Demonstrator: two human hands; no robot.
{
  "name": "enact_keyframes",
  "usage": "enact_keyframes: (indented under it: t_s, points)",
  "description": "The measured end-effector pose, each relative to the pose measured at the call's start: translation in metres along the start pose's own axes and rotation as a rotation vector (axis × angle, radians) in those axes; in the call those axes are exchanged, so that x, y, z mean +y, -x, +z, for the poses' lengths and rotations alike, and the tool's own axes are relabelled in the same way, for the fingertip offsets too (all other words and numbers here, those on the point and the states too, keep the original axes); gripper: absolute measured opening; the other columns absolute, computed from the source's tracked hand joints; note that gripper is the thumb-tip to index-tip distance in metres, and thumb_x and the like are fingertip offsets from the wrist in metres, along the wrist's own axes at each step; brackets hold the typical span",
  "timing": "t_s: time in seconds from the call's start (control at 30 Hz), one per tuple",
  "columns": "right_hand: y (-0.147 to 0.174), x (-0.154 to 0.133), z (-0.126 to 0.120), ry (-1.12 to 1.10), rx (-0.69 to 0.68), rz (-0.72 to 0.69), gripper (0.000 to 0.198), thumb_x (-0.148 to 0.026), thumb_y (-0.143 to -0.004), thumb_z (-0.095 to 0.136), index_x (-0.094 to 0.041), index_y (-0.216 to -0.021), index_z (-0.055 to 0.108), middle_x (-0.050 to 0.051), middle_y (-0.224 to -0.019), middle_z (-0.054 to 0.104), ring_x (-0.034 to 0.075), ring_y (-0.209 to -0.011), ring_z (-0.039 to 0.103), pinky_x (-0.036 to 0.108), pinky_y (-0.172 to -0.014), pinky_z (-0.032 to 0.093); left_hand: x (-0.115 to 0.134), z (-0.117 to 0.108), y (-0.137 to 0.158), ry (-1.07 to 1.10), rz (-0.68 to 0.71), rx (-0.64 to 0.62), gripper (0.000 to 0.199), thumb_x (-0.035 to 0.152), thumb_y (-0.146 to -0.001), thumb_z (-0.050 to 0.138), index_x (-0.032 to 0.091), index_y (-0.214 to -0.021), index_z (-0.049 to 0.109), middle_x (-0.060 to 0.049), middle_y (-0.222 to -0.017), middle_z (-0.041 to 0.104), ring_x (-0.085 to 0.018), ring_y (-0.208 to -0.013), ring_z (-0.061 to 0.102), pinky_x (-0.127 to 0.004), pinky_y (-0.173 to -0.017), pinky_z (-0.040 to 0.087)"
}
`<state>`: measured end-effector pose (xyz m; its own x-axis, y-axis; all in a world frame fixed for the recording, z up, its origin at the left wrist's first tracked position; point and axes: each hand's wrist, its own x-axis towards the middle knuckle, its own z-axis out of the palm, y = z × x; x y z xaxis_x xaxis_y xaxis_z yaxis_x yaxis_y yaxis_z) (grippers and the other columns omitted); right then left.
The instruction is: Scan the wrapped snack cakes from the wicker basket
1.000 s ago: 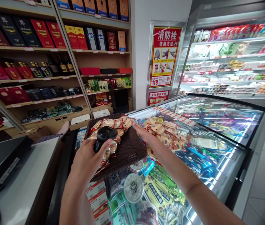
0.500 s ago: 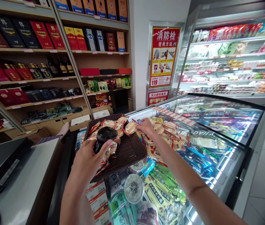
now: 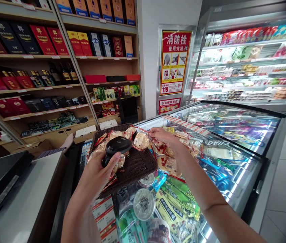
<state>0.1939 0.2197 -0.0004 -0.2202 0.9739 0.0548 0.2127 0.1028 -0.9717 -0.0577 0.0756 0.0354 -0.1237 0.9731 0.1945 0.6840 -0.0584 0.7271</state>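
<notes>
My left hand (image 3: 97, 170) is wrapped round the handle of a black barcode scanner (image 3: 119, 144), its head over a brown woven basket (image 3: 139, 165). Several clear packets of round biscuits with red edges lie along the basket's far and left sides. Pinched by its right edge in the fingers of my right hand (image 3: 164, 136) is one biscuit packet (image 3: 141, 140), above the basket's far right corner. More biscuit packets (image 3: 167, 164) are heaped on the freezer's glass beside the basket, partly behind my right forearm.
Beneath the basket is a glass-topped freezer (image 3: 236, 135) full of ice creams. A grey counter (image 3: 35, 189) with a black device (image 3: 3, 179) stands at left. Shelves of boxes (image 3: 57, 40) line the back, and a lit chiller (image 3: 249, 67) stands far right.
My right hand and the biscuit packet have come slightly toward me, and the packet's round face shows more fully. The scanner head has shifted a little right, toward the packet.
</notes>
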Motion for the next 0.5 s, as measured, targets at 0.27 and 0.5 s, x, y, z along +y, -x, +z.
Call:
enact_keyframes:
  t_s: [0.27, 0.5]
  points:
    - [0.007, -0.012, -0.002, -0.064, -0.075, 0.081, 0.009, -0.018, -0.088, 0.057, -0.018, -0.079, 0.054, 0.0, -0.069, 0.06, 0.012, -0.058, 0.062, 0.02, -0.055, 0.049, 0.006, -0.001, 0.003, 0.039, 0.024, -0.076, 0.048, 0.071, -0.073, 0.057, 0.023, -0.076, 0.06, 0.002, -0.063, 0.058, -0.016, -0.055, 0.054, -0.025, -0.051, 0.041]
    - [0.008, -0.012, -0.026, 0.333, 0.214, 0.032, 0.008, -0.016, -0.088, 0.051, -0.019, -0.081, 0.056, 0.002, -0.076, 0.064, 0.015, -0.07, 0.063, 0.022, -0.065, 0.046, 0.007, -0.002, 0.001, -0.015, -0.018, -0.025, 0.055, 0.077, -0.075, 0.049, 0.023, -0.062, 0.052, 0.0, -0.057, 0.056, -0.017, -0.054, 0.056, -0.026, -0.049, 0.041]
